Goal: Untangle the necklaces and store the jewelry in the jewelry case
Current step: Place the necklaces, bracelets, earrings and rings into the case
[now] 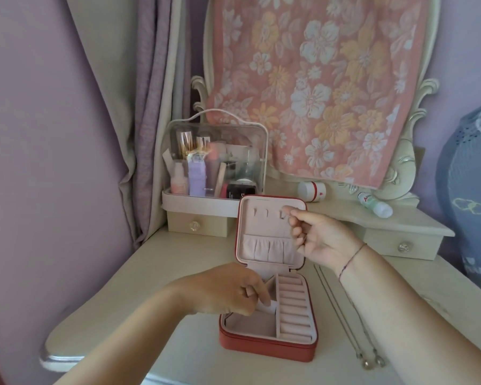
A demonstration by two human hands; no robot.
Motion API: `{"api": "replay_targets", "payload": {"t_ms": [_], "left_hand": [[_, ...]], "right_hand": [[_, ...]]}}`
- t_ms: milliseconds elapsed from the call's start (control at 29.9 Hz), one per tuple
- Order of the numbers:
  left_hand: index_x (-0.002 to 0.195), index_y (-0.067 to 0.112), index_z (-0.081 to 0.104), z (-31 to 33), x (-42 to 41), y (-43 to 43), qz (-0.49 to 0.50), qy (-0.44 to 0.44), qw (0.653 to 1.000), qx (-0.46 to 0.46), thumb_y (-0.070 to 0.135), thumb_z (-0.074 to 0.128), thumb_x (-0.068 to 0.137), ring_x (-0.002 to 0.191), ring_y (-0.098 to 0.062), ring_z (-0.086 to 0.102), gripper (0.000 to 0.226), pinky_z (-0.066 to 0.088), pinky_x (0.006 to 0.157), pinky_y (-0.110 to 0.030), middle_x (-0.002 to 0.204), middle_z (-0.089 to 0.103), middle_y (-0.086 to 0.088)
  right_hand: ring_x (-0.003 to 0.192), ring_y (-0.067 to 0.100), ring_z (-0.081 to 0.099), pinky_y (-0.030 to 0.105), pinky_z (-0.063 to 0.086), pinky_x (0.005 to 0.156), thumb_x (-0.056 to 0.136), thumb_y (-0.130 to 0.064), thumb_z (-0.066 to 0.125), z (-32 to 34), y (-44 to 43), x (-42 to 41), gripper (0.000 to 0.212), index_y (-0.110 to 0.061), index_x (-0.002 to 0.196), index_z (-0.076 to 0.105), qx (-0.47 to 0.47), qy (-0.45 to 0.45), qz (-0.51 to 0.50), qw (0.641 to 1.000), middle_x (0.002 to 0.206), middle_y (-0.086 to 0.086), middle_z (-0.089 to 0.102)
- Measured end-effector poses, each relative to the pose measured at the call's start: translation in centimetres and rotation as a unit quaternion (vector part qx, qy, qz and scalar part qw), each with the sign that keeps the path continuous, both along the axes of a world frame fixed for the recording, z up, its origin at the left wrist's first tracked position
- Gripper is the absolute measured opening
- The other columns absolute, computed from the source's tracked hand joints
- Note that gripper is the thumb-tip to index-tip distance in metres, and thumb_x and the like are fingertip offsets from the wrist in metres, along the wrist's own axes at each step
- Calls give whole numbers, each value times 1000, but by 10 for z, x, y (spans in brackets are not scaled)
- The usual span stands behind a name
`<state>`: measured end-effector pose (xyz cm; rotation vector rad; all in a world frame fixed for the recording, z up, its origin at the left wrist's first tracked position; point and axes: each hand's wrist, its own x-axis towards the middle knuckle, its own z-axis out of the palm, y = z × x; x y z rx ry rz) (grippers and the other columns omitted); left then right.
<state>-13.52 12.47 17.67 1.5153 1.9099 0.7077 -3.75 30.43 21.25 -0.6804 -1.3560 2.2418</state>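
Case: jewelry case [267,348] open on bench [122,315], lid upright.
Necklaces: necklaces [353,337] on bench just right of case, lying near-to-far, pendants nearest; right hand [320,240] nearer.
Left hand: left hand [233,290] curled over base compartments; hold unclear.
Right hand: pinched at lid hooks [261,212]; cannot tell on what.
Hidden: chains partly under right forearm.

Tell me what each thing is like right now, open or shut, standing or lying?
Red jewelry case with pink lining: open, lid upright.
Left hand: fingers curled over the case's small compartments; unclear if holding anything.
Right hand: fingertips pinched near the lid's top; what's held is too small to see.
Thin silver necklaces: lying outside the case, on the cream table.
Clear plastic makeup box: shut.
White jar with red band: lying sideways.
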Motion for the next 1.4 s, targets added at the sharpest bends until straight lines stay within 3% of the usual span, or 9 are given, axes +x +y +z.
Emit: {"api": "replay_targets", "payload": {"t_ms": [201, 334, 401, 501, 568, 669, 869, 969, 1404], "left_hand": [[100, 29, 63, 15, -14, 21, 101, -22, 994, 44, 18, 70, 84, 100, -4, 60, 20, 48, 87, -21, 102, 64, 11], [115, 17, 59, 30, -21, 48, 236, -233, 924, 190, 32, 70, 85, 108, -16, 61, 35, 45, 97, -29, 118, 65, -3], [117, 11, 62, 37, -24, 57, 190, -333, 901, 201, 29, 60, 94, 103, -16, 66, 29, 46, 98, -32, 113, 70, -4], [100, 7, 64, 43, -27, 63, 155, -395, 881, 210, 17, 55, 97, 66, -11, 62, 13, 55, 73, -24, 83, 66, -6], [89, 10, 64, 42, -34, 69, 196, -328, 898, 219, 14, 60, 95, 54, -8, 47, 8, 45, 56, -18, 70, 58, -1], [82, 15, 68, 36, -50, 75, 255, -198, 915, 244, 16, 66, 91, 60, -8, 49, 9, 40, 59, -17, 69, 59, 2], [80, 19, 70, 16, -67, 94, 354, -102, 867, 336, 19, 71, 87, 72, -4, 62, 7, 47, 67, -12, 77, 70, 4], [76, 18, 68, 3, -70, 105, 391, -103, 834, 376, 19, 74, 84, 60, 3, 56, 10, 45, 62, -11, 67, 67, 11], [88, 12, 77, -13, -90, 96, 312, 63, 852, 416, 11, 78, 79, 61, 12, 50, 9, 36, 63, -4, 71, 57, 12]], "right_hand": [[43, 5, 34, 14, 26, 41, 93, -12, 54, 20, -2, -5, 16, -11, 95, 69, 124, -4, 60, 990, 51, -6, 46], [43, 8, 28, 16, 22, 42, 93, -10, 54, 25, -6, -12, 17, -8, 94, 71, 226, -9, 76, 971, 46, -4, 40], [43, 8, 27, 17, 20, 42, 92, -9, 56, 25, -8, -17, 16, -6, 98, 71, 279, -13, 66, 958, 45, -3, 38], [42, 3, 35, 12, 27, 42, 90, -10, 60, 24, -6, -23, 13, -12, 93, 72, 378, -51, 17, 924, 47, -3, 43], [42, 0, 40, 9, 33, 48, 89, -13, 64, 22, 0, -29, 8, -13, 90, 72, 421, -80, -18, 903, 50, -4, 49], [46, 1, 45, 11, 36, 53, 85, -15, 70, 14, 8, -36, 5, -11, 83, 72, 436, -81, -33, 896, 52, -3, 54], [47, -1, 49, 10, 38, 54, 86, -15, 66, -14, 20, -57, 14, -15, 72, 69, 485, -72, -125, 863, 53, -5, 59], [49, 4, 50, 14, 36, 53, 85, -8, 62, -29, 22, -73, 20, -14, 66, 66, 497, -65, -198, 843, 53, -4, 58], [55, 4, 56, 18, 45, 56, 80, -5, 72, -41, 33, -78, 16, -13, 67, 68, 662, -37, -206, 719, 58, -11, 59]]}}
